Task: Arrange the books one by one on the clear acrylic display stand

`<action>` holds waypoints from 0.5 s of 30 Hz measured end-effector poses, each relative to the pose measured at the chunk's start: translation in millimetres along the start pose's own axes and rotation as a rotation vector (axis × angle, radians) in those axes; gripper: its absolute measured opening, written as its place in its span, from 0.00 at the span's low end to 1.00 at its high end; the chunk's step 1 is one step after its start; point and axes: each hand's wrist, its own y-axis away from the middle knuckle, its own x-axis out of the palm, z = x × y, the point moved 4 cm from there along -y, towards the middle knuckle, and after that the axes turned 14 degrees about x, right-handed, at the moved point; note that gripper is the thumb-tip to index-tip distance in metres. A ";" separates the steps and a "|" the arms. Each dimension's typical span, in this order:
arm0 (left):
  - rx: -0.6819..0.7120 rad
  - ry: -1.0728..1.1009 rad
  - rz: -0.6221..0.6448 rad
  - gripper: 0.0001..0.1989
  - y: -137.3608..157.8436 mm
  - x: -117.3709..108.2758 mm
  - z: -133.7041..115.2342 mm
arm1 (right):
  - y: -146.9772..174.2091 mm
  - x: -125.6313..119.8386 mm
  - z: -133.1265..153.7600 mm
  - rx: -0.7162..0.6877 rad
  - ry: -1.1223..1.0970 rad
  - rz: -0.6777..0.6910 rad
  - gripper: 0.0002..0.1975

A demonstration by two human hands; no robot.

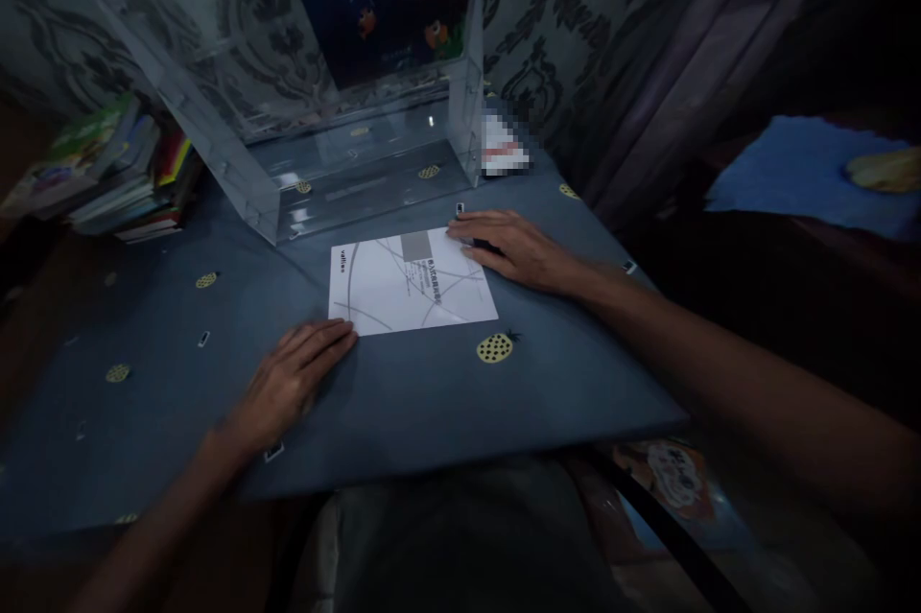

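A white printed booklet or card (381,287) lies flat on the blue tabletop, with curved grey lines, a grey square and dark printed characters on it. At its near left corner rests my left hand (292,373), fingers stretched and lying flat, the fingertips touching the edge. My right hand (514,248) lies over the far right corner, its fingers extended and the thumb apart below them. Neither hand grips the paper.
Behind the booklet stands a clear acrylic stand (259,191) holding a dark picture book (395,18). A stack of books (129,172) is at the left. Beside the stand lies a white item (502,153), partly pixelated. The pineapple-patterned table (576,373) ends near my lap.
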 end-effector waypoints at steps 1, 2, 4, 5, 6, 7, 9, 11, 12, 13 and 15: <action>-0.004 -0.009 -0.006 0.32 4.2 -0.9 1.3 | 0.0 0.2 -0.6 0.000 0.003 0.001 0.20; -0.008 -0.015 -0.014 0.33 7.8 -1.7 2.5 | 0.1 0.2 -1.5 0.001 0.006 0.002 0.20; -0.013 -0.015 -0.034 0.33 13.2 -2.7 4.1 | 0.1 -0.5 -3.3 0.007 0.012 0.004 0.20; -0.018 -0.011 -0.044 0.33 15.1 -2.8 4.7 | 0.2 -1.1 -3.4 0.007 0.018 0.003 0.20; -0.022 -0.007 -0.053 0.33 16.5 -2.6 5.0 | 0.4 -2.2 -2.1 0.006 0.026 -0.009 0.19; -0.027 -0.003 -0.060 0.33 17.4 -2.1 5.2 | 0.8 -3.3 1.1 0.000 0.036 -0.028 0.19; -0.040 -0.002 -0.076 0.31 18.2 -1.2 5.0 | 2.2 -3.3 15.7 -0.035 0.043 -0.057 0.17; -0.052 -0.003 -0.093 0.28 17.8 -0.8 4.5 | 4.8 3.4 41.6 -0.103 0.008 -0.022 0.17; -0.056 -0.003 -0.101 0.28 17.4 -0.7 4.2 | 6.4 9.8 58.0 -0.149 -0.032 0.030 0.18; -0.060 -0.003 -0.106 0.27 17.0 -0.7 3.9 | 7.8 18.1 75.0 -0.187 -0.074 0.100 0.20; -0.057 -0.006 -0.116 0.26 16.0 -1.0 3.2 | 9.4 36.0 107.7 -0.261 -0.119 0.218 0.22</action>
